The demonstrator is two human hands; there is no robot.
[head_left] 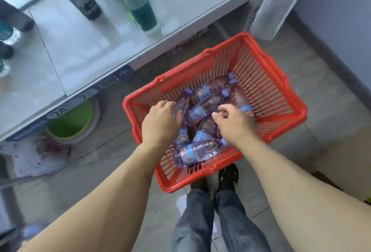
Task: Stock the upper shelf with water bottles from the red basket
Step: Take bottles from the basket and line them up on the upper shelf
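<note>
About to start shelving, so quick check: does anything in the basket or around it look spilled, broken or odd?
Nothing looks spilled or broken. The clear plastic water bottles with blue labels lie jumbled on their sides in the red slatted plastic basket, caps on where visible. Both hands are reaching in.
</note>
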